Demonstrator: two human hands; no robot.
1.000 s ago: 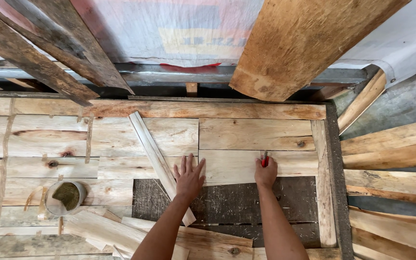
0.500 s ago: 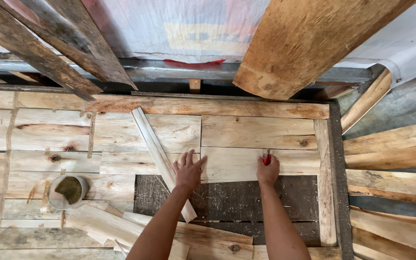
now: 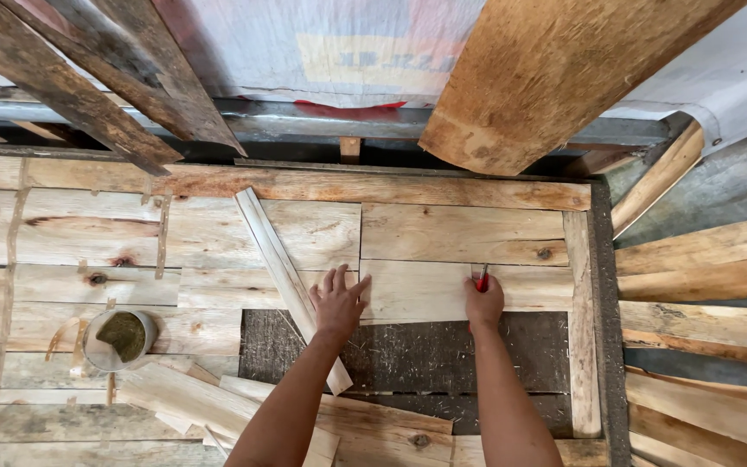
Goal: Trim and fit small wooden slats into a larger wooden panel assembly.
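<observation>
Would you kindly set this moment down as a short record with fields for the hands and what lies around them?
Left hand: open, flat on the pale board, beside the loose slat
Right hand: closed around a red pencil, tip at the board's upper edge
Board: lies across the panel above a dark bare patch
Slat: diagonal, partly under the left hand
Tin: round, lower left, greenish contents

Soft, even daylight lit the scene brightly; shadows were faint and short. No glare showed. The picture was sharp throughout, though straight boards bowed slightly toward the frame's edges from wide-angle distortion.
</observation>
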